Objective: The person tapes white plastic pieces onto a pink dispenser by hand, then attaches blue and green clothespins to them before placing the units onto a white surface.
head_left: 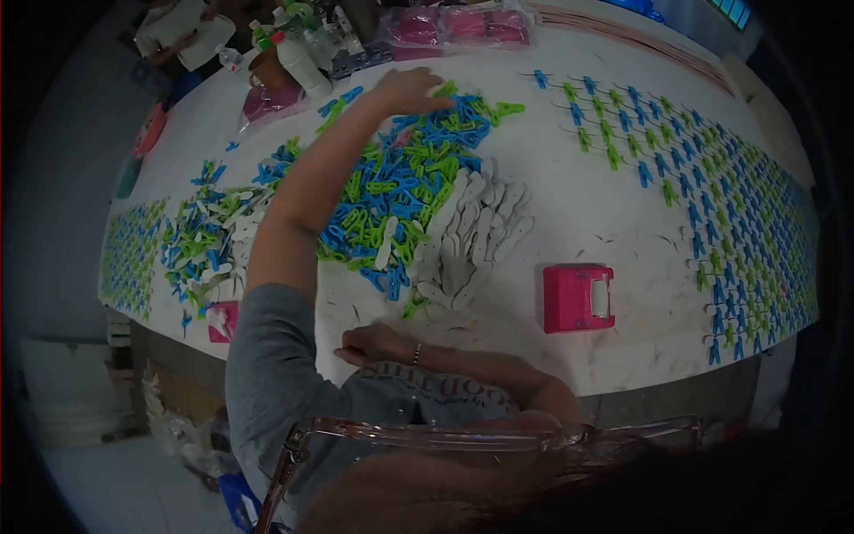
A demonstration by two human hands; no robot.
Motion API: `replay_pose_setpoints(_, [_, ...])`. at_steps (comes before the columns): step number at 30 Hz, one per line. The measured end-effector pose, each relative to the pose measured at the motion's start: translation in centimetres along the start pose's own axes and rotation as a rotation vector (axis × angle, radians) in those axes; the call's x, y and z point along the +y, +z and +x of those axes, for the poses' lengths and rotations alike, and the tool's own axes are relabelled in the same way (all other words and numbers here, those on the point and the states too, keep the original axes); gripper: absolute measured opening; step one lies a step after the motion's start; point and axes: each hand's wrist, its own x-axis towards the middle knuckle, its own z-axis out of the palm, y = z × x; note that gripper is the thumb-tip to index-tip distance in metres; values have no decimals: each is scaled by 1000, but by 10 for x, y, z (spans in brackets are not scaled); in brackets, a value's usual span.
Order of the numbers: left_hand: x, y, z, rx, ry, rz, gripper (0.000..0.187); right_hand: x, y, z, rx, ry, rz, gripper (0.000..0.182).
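My left hand (409, 93) reaches to the far edge of a large pile of blue and green clips (382, 191), palm down with its fingers spread over them. Near the table's front edge, my right hand (369, 343) is curled closed, a bracelet at its wrist; what it holds, if anything, is hidden. White oval pieces (467, 231) lie stacked against the pile's right side. To the left is a mixed heap of clips and white pieces (218, 222).
Rows of clips (729, 187) cover the table's right side, more rows (132, 258) its far left. A pink box (576, 298) sits right of centre. Bottles (302, 64) and pink packages (458, 27) stand at the back. Another person (182, 31) is at the upper left.
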Motion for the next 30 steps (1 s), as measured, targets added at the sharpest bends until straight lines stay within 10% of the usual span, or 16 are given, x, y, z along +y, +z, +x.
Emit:
replay_pose_setpoints(7, [124,73,88,118,-34,-49,52,23,-9,-9,-20,19,205,32])
replay_pose_setpoints(11, [97,86,73,47,-248,-24,36,95,60,-12,-9,-136,11,51])
replay_pose_setpoints(15, [64,86,40,-9,-414,50,36,2,-16,-11,-86,-43,119,53])
replay_pose_setpoints(21, [14,74,-16,-117,-553,36,36,-2,-22,-9,46,-356,-107,30])
replay_pose_setpoints(30, [-90,73,-110,-272,-789,52,36,-24,-22,-1,-93,83,-21,25])
